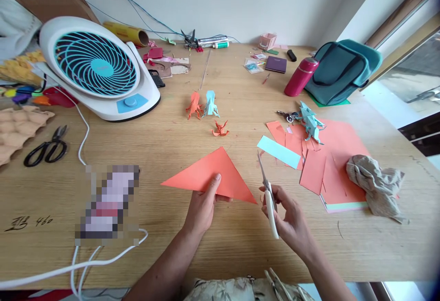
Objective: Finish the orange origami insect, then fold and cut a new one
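Observation:
An orange sheet of paper (pixel 202 170), folded into a triangle, is pinched by my left hand (pixel 204 204), the thumb on top and the fingers beneath. To its right, my right hand (pixel 287 214) holds a pair of scissors (pixel 270 204) with white handles, the blades pointing away from me and apart from the paper. Beyond the triangle stand an orange folded paper figure (pixel 195 103) and a light blue one (pixel 210 103). A smaller orange folded piece (pixel 220 129) lies just in front of them.
Orange paper sheets (pixel 347 140), a light blue strip (pixel 279 151), a blue paper figure (pixel 311 122) and a crumpled cloth (pixel 376 184) lie right. A pink bottle (pixel 301 77) leans by a teal bag (pixel 340 71). Left are a fan (pixel 99 67), black scissors (pixel 46 147) and a blurred phone (pixel 108 202).

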`<state>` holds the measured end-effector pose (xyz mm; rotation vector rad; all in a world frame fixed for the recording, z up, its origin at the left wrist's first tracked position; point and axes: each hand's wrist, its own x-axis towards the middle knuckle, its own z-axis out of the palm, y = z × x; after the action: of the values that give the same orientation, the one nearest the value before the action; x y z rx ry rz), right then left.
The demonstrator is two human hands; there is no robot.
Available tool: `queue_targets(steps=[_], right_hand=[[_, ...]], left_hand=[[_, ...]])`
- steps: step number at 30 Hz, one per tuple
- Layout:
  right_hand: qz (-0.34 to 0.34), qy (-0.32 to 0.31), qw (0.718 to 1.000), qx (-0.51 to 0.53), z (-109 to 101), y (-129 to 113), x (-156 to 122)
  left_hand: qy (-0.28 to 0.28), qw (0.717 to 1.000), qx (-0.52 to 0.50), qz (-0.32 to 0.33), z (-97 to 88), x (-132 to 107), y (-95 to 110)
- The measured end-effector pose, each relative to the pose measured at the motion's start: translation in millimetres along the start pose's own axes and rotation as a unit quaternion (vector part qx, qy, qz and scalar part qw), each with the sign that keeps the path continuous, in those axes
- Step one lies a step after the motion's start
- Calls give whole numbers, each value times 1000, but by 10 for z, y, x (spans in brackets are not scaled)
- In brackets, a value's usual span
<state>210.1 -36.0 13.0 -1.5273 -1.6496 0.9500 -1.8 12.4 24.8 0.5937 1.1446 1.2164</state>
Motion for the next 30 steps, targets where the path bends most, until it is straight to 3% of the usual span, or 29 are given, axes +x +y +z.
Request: queue_targets(steps=[4,8,16,22,30], right_hand=[[-23,-59,995,-77,-134,119,-160],[-39,-100,987,-122,-162,41,-227],[-50,-116,982,-139,-156,-87,-174],[-41,-135,980,-140,-162,-110,-137],[-66,-115,978,-161,-151,-83,-125]], left_hand=[[-14,1000,-8,-1,10,-11,5],[-22,1000,-12,-4,24,-22,0],[-21,997,-57,-41,38,-12,11],[-22,999,-13,-25,33,-48,9],[-17,999,5,-27,13,-51,-47]])
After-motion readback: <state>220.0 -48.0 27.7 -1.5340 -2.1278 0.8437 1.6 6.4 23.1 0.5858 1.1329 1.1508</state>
